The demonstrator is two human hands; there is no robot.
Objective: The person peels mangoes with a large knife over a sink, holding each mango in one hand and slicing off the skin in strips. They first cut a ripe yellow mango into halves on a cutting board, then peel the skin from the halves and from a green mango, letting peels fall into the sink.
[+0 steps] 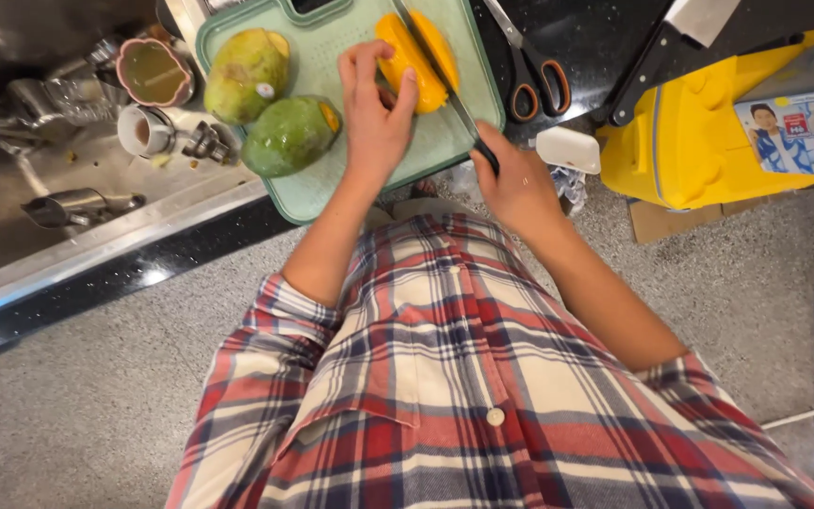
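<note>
- Left hand [376, 113]: fingers curled over the near edge of the peeled mango [414, 58], pinching it against the board so that the slippery flesh does not slide under the blade.
- Right hand [517, 181]: closed around the dark handle of the knife [445, 80]; the blade runs away from the body across the orange fruit, its edge resting on the flesh just right of the left fingertips.
- Peeled mango: lies at the far right of the green cutting board [317, 193], which sits on the dark counter beside the sink.
- Two unpeeled green mangoes [249, 73] [289, 135]: set on the left part of the board, well apart from the blade, each with a cut end showing yellow.
- Scissors [529, 66]: lie on the counter right of the board, orange handles toward the person.
- Sink [68, 198], left: holds cups and metal utensils.
- Yellow container [690, 141], far right, on the floor.
</note>
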